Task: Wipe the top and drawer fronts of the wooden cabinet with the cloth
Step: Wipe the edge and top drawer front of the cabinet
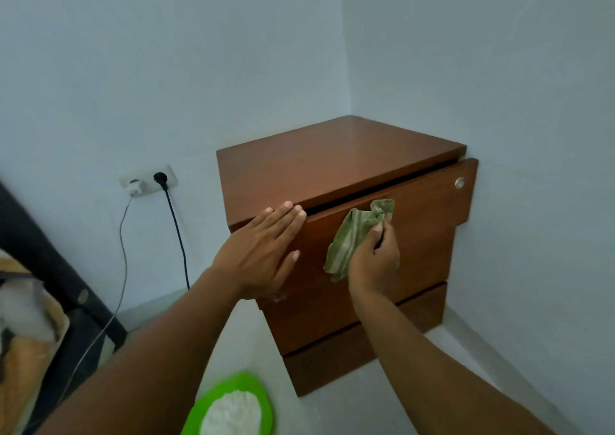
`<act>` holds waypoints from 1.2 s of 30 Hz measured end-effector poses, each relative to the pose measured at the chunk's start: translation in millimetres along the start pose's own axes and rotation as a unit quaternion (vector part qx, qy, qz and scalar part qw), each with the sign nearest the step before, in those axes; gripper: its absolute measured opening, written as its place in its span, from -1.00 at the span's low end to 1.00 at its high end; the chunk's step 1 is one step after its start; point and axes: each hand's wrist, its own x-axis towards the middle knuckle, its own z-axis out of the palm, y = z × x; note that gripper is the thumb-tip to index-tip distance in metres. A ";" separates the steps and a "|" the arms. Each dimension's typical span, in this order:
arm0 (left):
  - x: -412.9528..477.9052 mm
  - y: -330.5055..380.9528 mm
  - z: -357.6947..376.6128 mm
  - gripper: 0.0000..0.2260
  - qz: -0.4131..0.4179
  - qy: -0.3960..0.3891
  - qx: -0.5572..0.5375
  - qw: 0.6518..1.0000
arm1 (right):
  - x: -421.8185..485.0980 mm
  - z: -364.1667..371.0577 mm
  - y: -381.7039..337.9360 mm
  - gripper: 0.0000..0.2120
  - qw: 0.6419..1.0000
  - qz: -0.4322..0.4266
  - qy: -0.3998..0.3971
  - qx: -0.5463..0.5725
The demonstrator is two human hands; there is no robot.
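A reddish-brown wooden cabinet (336, 162) stands in the room's corner, its bare top facing me and its drawer fronts below. My right hand (374, 258) grips a green striped cloth (356, 235) and holds it against the top drawer front (429, 215), just under the gap below the cabinet top. My left hand (263, 251) lies flat with straight fingers on the cabinet's front left corner, fingertips touching the top's front edge. A small round metal lock (460, 183) sits at the drawer's upper right.
A wall socket (148, 180) left of the cabinet holds a white charger and a black plug, with cables hanging to the floor. A green bowl (233, 404) of white stuff sits on the floor below my arms. A dark bed frame (56, 288) fills the left edge.
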 end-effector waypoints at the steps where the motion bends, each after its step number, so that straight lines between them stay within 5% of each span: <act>1: -1.2 -4.5 0.4 -0.37 0.009 0.000 0.010 1.000 | -9.8 6.4 2.8 -0.57 0.999 -0.020 -0.032 0.002; 9: 16.2 -25.4 9.4 -0.41 0.085 -0.001 0.046 0.995 | -33.3 39.6 38.5 -0.46 0.956 -0.226 -0.144 -0.120; 23: 31.4 -64.4 7.0 -0.44 0.198 0.018 0.113 0.973 | -42.4 84.3 57.4 -0.41 0.947 -0.261 -0.064 -0.173; 36: 44.4 -57.6 22.6 -0.43 0.190 0.077 0.195 0.959 | 19.8 84.1 61.8 -0.40 0.955 -0.243 0.033 -0.167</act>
